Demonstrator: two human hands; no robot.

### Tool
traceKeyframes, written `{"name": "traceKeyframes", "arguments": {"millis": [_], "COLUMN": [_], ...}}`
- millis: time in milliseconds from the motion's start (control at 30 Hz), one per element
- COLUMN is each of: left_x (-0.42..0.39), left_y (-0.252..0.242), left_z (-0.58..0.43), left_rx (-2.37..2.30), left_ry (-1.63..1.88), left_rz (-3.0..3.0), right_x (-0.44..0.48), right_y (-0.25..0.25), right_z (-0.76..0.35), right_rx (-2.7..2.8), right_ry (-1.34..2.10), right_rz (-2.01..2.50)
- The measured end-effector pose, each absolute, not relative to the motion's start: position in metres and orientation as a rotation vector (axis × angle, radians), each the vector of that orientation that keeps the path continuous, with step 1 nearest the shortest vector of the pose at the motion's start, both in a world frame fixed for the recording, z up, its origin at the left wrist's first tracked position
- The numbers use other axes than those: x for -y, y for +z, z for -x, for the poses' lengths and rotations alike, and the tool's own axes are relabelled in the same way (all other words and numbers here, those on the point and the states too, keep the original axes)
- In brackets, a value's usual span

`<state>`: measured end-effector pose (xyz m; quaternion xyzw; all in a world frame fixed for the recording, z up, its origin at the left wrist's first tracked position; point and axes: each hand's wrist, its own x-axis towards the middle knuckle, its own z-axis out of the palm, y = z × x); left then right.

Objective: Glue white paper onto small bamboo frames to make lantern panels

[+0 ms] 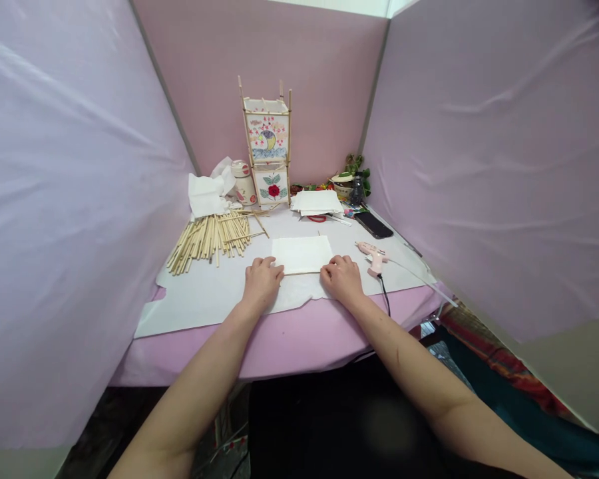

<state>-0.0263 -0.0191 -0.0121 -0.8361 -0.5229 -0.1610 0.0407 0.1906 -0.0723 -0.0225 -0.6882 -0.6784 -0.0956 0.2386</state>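
Observation:
A white paper panel (302, 253) edged with thin wooden sticks lies flat on the pink table (284, 339). My left hand (260, 282) rests at its near left corner, fingers curled down onto the edge. At the near right corner, my right hand (341, 277) pinches the panel's edge with bent fingers. Both hands press on the stick along the near side. A large white sheet (199, 299) lies under the panel.
A pile of wooden sticks (210, 238) lies left. A pink glue gun (373, 255) with its cord lies right, a black phone (373, 225) behind it. A decorated paper lantern (268, 150), a jar (243, 183), tissues (207, 193), stacked paper (316, 201) and red scissors stand at the back. Pink screens enclose the table.

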Motion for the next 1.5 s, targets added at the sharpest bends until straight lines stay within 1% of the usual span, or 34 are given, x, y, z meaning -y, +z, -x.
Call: {"name": "traceKeyframes", "arguments": {"millis": [100, 267, 467, 600, 733, 833, 967, 1067, 1167, 1267, 1500], "left_x": [0.016, 0.014, 0.019, 0.025, 0.029, 0.022, 0.001, -0.015, -0.021, -0.018, -0.013], "left_y": [-0.013, -0.014, -0.014, -0.015, -0.019, -0.021, -0.018, -0.016, -0.017, -0.020, -0.022], "left_z": [0.029, 0.031, 0.025, 0.017, 0.009, 0.007, 0.007, 0.009, 0.012, 0.015, 0.021], "left_rx": [1.703, 1.751, 1.788, 1.805, 1.756, 1.728, 1.674, 1.615, 1.621, 1.649, 1.620], "left_ry": [-0.579, -0.779, -0.709, -0.605, -0.579, -0.578, -0.511, -0.466, -0.491, -0.508, -0.579], "left_rz": [2.446, 2.326, 2.391, 2.431, 2.487, 2.540, 2.650, 2.742, 2.761, 2.749, 2.757], "right_x": [0.088, 0.104, 0.101, 0.104, 0.108, 0.106, 0.095, 0.082, 0.066, 0.055, 0.069], "right_y": [-0.021, -0.024, -0.026, -0.024, -0.026, -0.025, -0.017, -0.011, -0.008, -0.007, 0.000], "right_z": [-0.180, -0.167, -0.192, -0.232, -0.282, -0.308, -0.318, -0.316, -0.316, -0.320, -0.318], "right_rx": [1.923, 1.939, 1.734, 1.632, 1.441, 1.286, 1.217, 1.258, 1.201, 1.095, 0.874], "right_ry": [-0.150, 0.128, 0.123, -0.051, -0.226, -0.155, 0.141, 0.266, 0.256, 0.295, 0.592], "right_rz": [1.821, 1.445, 1.401, 1.482, 1.785, 2.070, 2.399, 2.510, 2.587, 2.573, 2.137]}}
